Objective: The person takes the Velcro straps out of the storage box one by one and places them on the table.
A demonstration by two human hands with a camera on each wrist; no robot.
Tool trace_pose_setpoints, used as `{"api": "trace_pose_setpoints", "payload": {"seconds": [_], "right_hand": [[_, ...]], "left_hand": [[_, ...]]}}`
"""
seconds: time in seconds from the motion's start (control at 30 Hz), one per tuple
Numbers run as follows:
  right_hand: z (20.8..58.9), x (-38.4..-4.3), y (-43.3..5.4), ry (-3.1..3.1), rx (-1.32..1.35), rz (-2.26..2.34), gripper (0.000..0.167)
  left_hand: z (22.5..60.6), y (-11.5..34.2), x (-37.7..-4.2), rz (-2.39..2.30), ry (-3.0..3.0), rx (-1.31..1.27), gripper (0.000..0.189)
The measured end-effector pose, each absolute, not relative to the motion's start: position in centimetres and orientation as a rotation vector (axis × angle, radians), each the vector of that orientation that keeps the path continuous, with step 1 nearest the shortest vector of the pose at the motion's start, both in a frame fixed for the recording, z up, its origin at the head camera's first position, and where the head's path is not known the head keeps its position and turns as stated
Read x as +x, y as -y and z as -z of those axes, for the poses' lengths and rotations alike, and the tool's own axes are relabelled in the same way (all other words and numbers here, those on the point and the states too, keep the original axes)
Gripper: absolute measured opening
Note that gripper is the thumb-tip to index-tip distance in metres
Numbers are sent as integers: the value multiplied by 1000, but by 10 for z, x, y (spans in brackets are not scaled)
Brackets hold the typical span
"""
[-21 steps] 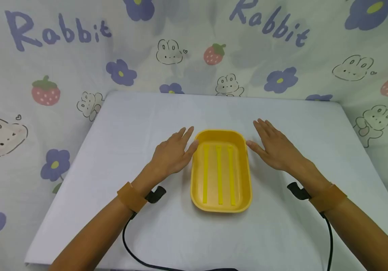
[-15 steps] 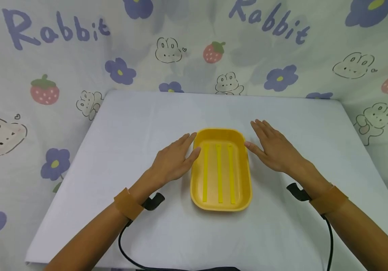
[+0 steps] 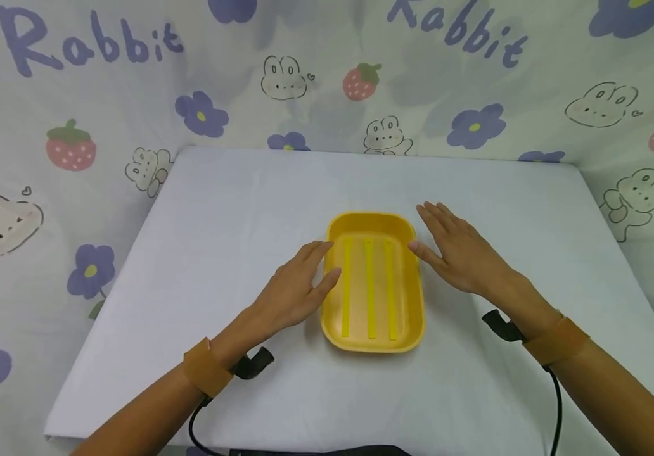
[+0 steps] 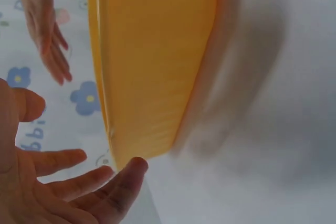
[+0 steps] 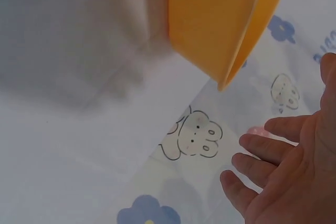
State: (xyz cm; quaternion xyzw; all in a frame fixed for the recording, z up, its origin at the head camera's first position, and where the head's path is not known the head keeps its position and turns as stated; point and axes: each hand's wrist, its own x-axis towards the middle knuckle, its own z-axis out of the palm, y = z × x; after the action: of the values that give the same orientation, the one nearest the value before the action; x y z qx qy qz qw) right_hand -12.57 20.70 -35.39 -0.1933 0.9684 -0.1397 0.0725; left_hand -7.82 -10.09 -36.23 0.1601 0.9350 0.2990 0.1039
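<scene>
A yellow rectangular tray [image 3: 359, 291] with rounded corners rests on the white table in the head view. Three brighter yellow strips [image 3: 370, 288] run lengthwise along its floor. My left hand [image 3: 289, 291] is at the tray's left side, fingers extended, its thumb overlapping the rim in this view. By the upper right corner my right hand [image 3: 464, 253] is held with straight fingers, thumb tip at the rim. The left wrist view shows the tray's outer wall [image 4: 152, 51] beyond the spread left fingers. Seen from the right wrist, the right fingers [image 5: 262, 148] are apart from the tray and hold nothing.
The white-covered table [image 3: 230, 209] extends around the tray on every side. Behind it hangs a cloth [image 3: 315, 38] printed with rabbits, flowers and strawberries. Each wrist wears a brown band [image 3: 207, 367] with a small black camera, and a black cable [image 3: 558, 405] trails from the right one.
My left hand has slid down along the tray's left side, toward the front. The right hand has shifted slightly left, closer to the rim. The tray stays where it was on the table.
</scene>
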Motion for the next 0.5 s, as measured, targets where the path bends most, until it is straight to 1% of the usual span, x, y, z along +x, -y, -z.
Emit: {"api": "trace_pose_setpoints", "payload": {"seconds": [0.23,0.4,0.5], "right_hand": [[349,-114,-198,-2873,-630,423,82],[348,-106,-191,-2822,-726,424,81],[350,-105,-190,-2772,-796,426,78]], "left_hand": [[364,102,-72,-1025,-2717,392,60],[367,103,-68,-1079,-2661,308,64],[371,103,-68,-1127,-2610,266,63]]}}
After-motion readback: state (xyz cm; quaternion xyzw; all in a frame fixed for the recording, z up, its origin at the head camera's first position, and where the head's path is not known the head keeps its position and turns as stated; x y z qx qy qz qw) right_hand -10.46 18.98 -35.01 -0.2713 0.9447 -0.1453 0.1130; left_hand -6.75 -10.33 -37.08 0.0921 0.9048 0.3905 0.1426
